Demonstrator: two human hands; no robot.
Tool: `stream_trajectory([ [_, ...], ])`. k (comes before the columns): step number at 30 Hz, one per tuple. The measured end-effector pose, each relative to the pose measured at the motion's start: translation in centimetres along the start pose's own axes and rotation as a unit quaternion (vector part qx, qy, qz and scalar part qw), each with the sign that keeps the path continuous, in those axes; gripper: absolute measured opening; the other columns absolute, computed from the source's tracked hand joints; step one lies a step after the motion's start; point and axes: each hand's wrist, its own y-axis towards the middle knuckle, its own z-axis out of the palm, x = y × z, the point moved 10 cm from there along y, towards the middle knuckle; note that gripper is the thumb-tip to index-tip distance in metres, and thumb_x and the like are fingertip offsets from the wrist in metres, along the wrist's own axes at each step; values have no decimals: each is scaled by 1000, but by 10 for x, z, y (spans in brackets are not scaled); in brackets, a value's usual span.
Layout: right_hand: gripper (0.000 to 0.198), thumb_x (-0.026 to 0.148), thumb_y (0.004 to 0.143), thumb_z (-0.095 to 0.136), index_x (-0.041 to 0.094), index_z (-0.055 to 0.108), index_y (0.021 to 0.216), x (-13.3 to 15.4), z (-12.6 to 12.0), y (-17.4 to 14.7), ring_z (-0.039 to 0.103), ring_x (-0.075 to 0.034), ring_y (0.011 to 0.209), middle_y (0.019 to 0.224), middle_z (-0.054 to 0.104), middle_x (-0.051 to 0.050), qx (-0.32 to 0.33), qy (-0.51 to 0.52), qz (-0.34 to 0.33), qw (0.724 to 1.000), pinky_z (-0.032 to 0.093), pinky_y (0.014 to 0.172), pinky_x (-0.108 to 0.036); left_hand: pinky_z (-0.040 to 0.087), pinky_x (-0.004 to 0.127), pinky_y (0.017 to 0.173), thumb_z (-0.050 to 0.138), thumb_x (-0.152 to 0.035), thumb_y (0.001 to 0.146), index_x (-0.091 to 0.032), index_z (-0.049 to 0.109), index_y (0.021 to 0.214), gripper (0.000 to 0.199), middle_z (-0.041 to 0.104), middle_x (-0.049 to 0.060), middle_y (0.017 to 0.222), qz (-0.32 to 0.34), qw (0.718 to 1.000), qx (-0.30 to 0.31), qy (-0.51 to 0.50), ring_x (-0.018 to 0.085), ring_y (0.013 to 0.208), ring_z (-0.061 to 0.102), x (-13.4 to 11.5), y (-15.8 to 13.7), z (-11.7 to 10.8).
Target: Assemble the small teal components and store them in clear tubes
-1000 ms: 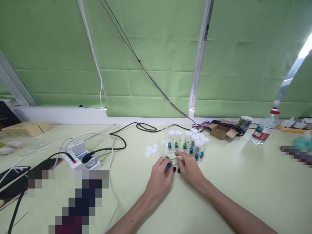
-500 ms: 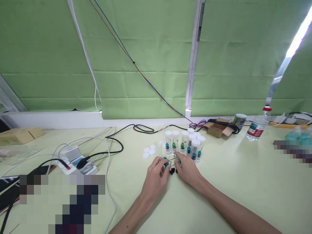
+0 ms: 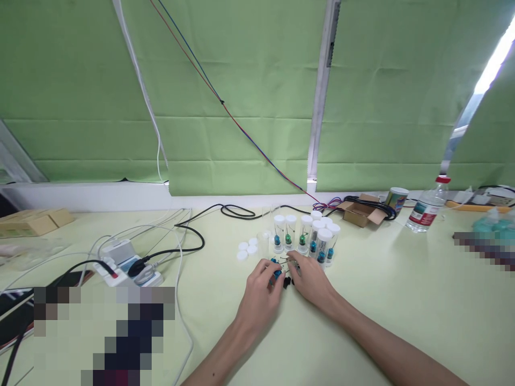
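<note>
My left hand is closed, with thumb and fingers pinched round a small shiny blue piece. A thin metal wire runs from near that piece to the bent fingertips of my right hand, which are closed on it. Between the hands lies a small black piece. Just beyond my fingers stand several clear tubes with white caps, holding blue or green pieces with thin wires. Left of them are a clear tube without a cap and several loose white caps.
A small open cardboard box, a printed can and a water bottle stand at the back right. Black cable runs along the wall. On the left are a power strip, white cords and yellow boxes.
The blue piece has shifted slightly right with my left hand and shows at a slightly different angle. My right hand stays almost in place.
</note>
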Motion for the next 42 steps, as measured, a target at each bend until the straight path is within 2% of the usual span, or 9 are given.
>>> stream_trajectory([
  [5, 26, 13, 93, 40, 18, 61, 109, 3, -2, 0, 68, -22, 92, 96, 73, -7, -10, 43, -18, 999, 46, 76, -29, 50, 25, 63, 45, -28, 93, -22, 59, 95, 15, 57, 5, 95, -5, 1000, -2, -12, 14, 76, 57, -1, 1, 0],
  [10, 31, 6, 90, 37, 17, 64, 102, 6, -4, 2, 67, -21, 86, 92, 72, -6, -18, 57, -39, 997, 47, 74, -28, 51, 26, 62, 48, -31, 92, -23, 53, 99, 12, 59, 4, 94, -46, 998, -20, -25, 15, 73, 57, 5, 0, -4],
  [16, 41, 0, 83, 41, 15, 63, 114, -2, -5, 3, 64, -23, 102, 108, 71, -11, -32, 15, -31, 999, 47, 86, -30, 52, 28, 67, 48, -32, 91, -23, 54, 93, 11, 60, 4, 95, -45, 998, -23, -36, 16, 81, 58, 5, 0, -5],
  [19, 45, -1, 82, 41, 13, 62, 120, -5, -2, 3, 62, -23, 108, 113, 69, -12, -20, -3, -26, 999, 46, 90, -31, 51, 28, 65, 50, -33, 90, -22, 54, 89, 12, 61, 3, 90, -67, 996, -21, -53, 15, 73, 58, 9, 2, -4],
  [23, 45, 1, 84, 41, 14, 61, 122, -6, 0, 3, 64, -23, 106, 110, 70, -12, -8, -12, -23, 1000, 46, 86, -29, 51, 27, 62, 52, -34, 87, -21, 55, 87, 13, 62, 3, 88, -96, 991, -13, -94, 14, 68, 58, 14, 2, -1],
  [30, 35, 2, 88, 41, 17, 63, 109, -7, 0, 4, 65, -21, 99, 102, 70, -9, -6, -6, -17, 1000, 45, 82, -28, 50, 26, 60, 56, -38, 84, -19, 58, 85, 19, 62, 5, 87, -128, 976, -2, -176, 15, 70, 57, 22, 1, 3],
  [37, 27, 6, 88, 45, 18, 61, 106, -8, 1, 4, 63, -20, 91, 98, 67, -8, -3, -9, -8, 1000, 45, 79, -28, 43, 23, 52, 59, -44, 82, -18, 57, 81, 26, 56, 0, 68, -168, 947, 22, -275, 11, 55, 51, 22, 3, 9],
  [42, 26, 6, 90, 44, 18, 61, 106, -11, 5, 5, 62, -19, 88, 96, 64, -7, 6, -31, -5, 999, 43, 76, -27, 40, 23, 48, 58, -49, 84, -17, 58, 80, 32, 56, -2, 61, -193, 938, 19, -286, 9, 47, 48, 25, 1, 12],
])
